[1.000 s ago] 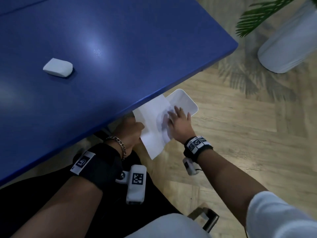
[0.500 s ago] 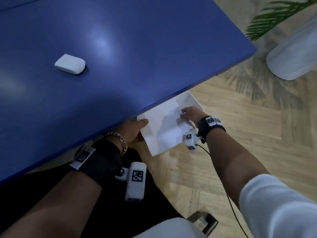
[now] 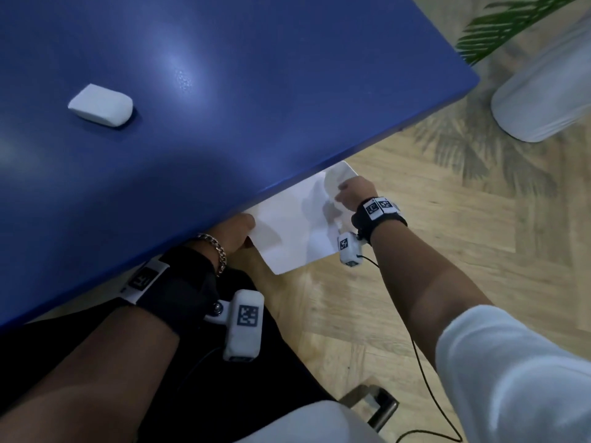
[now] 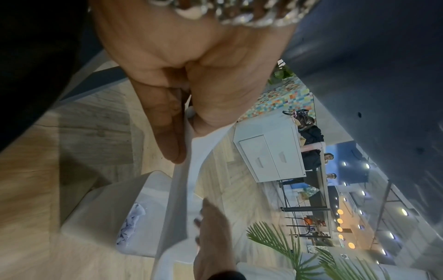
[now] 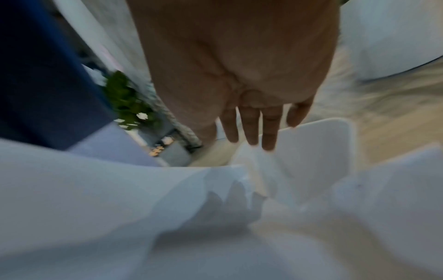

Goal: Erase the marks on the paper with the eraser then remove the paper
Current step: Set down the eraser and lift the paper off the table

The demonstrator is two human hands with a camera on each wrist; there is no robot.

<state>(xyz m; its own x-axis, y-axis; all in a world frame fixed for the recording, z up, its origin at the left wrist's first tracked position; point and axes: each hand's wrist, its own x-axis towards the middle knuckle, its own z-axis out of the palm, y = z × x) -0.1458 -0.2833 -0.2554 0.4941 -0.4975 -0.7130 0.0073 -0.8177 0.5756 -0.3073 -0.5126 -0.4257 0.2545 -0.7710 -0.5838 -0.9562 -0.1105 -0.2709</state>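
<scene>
One second ago our right hand [image 3: 353,195] lay flat on the paper [image 3: 294,231]; half a second ago it drew back to the sheet's edge, and now it has moved up to the 1 o'clock corner of the sheet, over the white bin [image 3: 340,174] on the floor. Its fingers [image 5: 249,123] are straight and a little spread in the right wrist view, reaching down toward the crumpled paper at the bin's rim; we see no grip there. Our left hand [image 3: 236,233] has stayed at the sheet's 9 o'clock edge and pinches it between thumb and fingers, as the left wrist view shows.

The paper is held below the near edge of the tabletop [image 3: 256,91], above the bin. We judge the erasing is done and the removal is in its last part: the sheet is being pushed into the bin.

By count: one sheet of paper in the hands, one eraser [image 3: 100,105] lying untouched on the tabletop at 10 o'clock, one bin, two hands. Inside the bin the left wrist view shows one more crumpled scrap [image 4: 130,225] with dark marks.
</scene>
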